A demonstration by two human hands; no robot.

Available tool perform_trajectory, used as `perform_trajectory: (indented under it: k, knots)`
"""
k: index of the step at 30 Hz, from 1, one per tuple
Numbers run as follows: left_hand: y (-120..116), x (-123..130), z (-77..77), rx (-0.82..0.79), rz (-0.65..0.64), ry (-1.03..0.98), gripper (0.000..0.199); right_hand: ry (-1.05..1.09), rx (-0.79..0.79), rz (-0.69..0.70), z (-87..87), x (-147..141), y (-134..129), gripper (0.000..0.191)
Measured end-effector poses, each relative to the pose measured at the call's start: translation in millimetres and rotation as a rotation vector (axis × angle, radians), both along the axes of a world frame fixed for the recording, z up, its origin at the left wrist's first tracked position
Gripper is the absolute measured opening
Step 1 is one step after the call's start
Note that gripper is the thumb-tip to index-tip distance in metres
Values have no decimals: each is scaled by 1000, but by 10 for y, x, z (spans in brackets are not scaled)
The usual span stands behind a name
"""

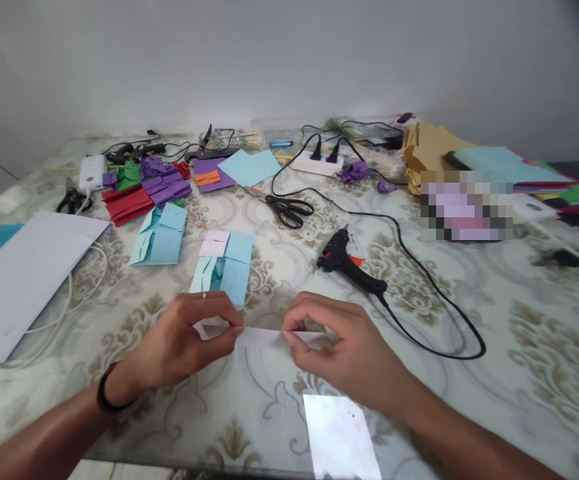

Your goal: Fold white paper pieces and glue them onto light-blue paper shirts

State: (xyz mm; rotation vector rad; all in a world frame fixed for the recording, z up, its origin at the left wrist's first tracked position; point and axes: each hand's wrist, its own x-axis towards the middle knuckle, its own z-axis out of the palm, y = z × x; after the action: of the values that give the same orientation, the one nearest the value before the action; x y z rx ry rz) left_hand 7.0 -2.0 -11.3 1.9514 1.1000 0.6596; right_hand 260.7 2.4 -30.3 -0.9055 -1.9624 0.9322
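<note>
Between my two hands a narrow strip of white paper [260, 337] is stretched level over the patterned tablecloth. My left hand [194, 333] pinches it with thumb and forefinger near its left part. Thumb and fingertips of my right hand [339, 343] pinch it farther right, and its end shows behind them. Just beyond my left hand lies a folded light blue paper piece [239, 257] with a small pale pink piece [214, 243] on it. A second folded light blue piece [167, 233] lies to its left. Close to my right forearm is a white paper sheet [339, 433].
A black glue gun [352, 263] lies beyond my right hand, its cord looping right to a white power strip [317, 162]. Black-handled scissors [289, 210] lie mid-table. Folded purple paper [167, 187], red paper [127, 203] and white sheets [34, 280] are at left; coloured paper [512, 165] at right.
</note>
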Motion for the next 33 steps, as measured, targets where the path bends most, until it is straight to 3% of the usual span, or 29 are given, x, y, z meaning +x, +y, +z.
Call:
perform_trajectory:
  k: [10, 15, 18, 22, 27, 30, 33]
  knots:
    - [151, -160, 5, -17, 212, -102, 12, -32, -38, -124, 96, 194, 130, 14]
    - [221, -198, 14, -84, 428, -241, 15, 196, -220, -270, 39, 283, 201, 10]
    - [184, -154, -9, -179, 321, -272, 13, 363, -427, -304, -33, 260, 209, 12]
    - [48, -31, -101, -328, 147, -275, 22, 421, -595, -211, -100, 126, 127, 20]
    - [-57, 56, -231, -430, 101, -323, 25, 371, -648, -99, -79, -28, 27, 26]
    - [-56, 61, -250, -483, 120, -410, 54, 353, -678, -59, -55, -46, 18, 27]
    - [-42, 56, -236, -513, 90, -427, 64, 318, -689, -13, -47, -31, 21, 26]
